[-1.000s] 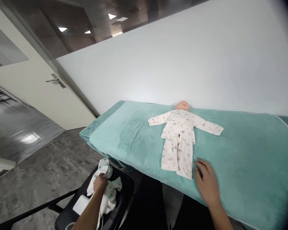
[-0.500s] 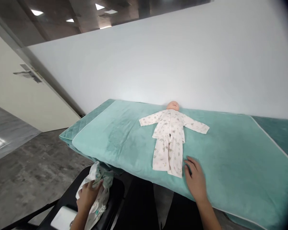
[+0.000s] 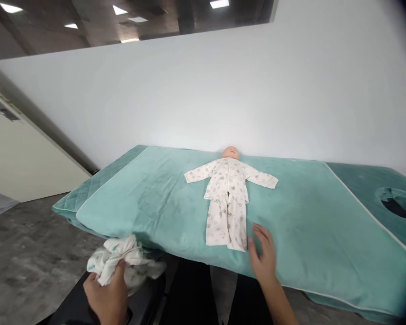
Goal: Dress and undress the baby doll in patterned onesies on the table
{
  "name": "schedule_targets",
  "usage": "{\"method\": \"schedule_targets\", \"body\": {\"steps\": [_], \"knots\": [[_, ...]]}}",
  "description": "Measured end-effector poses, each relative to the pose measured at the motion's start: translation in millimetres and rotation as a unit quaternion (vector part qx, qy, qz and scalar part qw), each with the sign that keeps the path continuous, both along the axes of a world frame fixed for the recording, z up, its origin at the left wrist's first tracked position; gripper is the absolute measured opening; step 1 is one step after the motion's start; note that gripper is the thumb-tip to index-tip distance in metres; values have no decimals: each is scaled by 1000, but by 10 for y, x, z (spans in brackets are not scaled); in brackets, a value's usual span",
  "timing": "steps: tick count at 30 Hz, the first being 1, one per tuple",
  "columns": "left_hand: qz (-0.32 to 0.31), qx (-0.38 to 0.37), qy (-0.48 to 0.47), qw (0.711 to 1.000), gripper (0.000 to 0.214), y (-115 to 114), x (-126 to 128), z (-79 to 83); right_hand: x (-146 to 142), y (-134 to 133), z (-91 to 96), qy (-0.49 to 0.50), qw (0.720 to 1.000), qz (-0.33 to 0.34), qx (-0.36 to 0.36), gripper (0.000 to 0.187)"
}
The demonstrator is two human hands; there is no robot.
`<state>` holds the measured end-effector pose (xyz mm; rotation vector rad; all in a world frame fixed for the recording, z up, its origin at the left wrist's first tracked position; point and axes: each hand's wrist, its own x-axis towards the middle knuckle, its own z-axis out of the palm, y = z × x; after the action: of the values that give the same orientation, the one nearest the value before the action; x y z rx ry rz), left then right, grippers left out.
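My left hand (image 3: 108,291) is closed on a bunched white printed cloth (image 3: 122,257), raised over a black chair seat (image 3: 71,300) by the bed's near edge. The cloth's folds hide its full shape. A baby doll (image 3: 230,152) lies face up on the green bed, its head by the wall. It wears a white printed long-sleeved top (image 3: 227,178) with both sleeves spread out, and matching trousers (image 3: 217,223). My right hand (image 3: 264,255) rests open on the bed just right of the trouser legs, fingers apart and holding nothing.
A green padded bed (image 3: 307,225) runs along a white wall (image 3: 189,99). A round hole (image 3: 401,205) shows in its right end. At the left stands a pale door (image 3: 23,153) with a handle. My legs (image 3: 194,293) are under the bed's near edge.
My left hand has lifted the white cloth up off the chair. My right hand stays beside the trouser legs. The view has shifted to the right, bringing the bed's hole into sight.
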<state>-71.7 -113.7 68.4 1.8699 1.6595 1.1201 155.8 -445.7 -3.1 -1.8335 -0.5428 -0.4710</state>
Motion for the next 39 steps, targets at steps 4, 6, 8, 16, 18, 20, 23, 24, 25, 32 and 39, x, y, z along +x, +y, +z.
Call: {"method": "schedule_targets", "body": {"steps": [4,6,8,16,18,20,23,24,25,32,39], "knots": [[-139,-9,-59,989,70,-753,683,466,-180,536,489,95,967,231,44,94],[-298,-90,-84,947,67,-1051,1009,631,-183,775,700,137,941,302,71,124],[-439,-197,-163,862,73,-1247,1294,780,-118,883,861,166,924,326,112,126],[-639,-113,-194,735,58,-1380,1924,988,696,-252,1323,74,994,-42,64,74],[-595,-99,-193,774,46,-1304,2032,829,958,-603,1280,31,987,-155,-11,73],[-556,-100,-181,805,34,-1184,2196,630,1185,-802,1077,25,971,-203,-127,72],[-544,-67,-155,822,26,-970,2585,388,1400,-857,588,99,931,-155,-315,65],[-549,-51,-144,822,26,-901,2749,342,1430,-849,442,113,917,-137,-357,64],[-557,-38,-133,819,25,-837,2927,317,1440,-842,337,111,909,-123,-383,67],[-608,14,-19,794,29,-555,4273,441,1459,-306,885,-13,960,-111,-258,76],[-613,-10,-15,790,30,-420,4946,225,2505,1377,1097,100,979,-22,-177,29]]}}
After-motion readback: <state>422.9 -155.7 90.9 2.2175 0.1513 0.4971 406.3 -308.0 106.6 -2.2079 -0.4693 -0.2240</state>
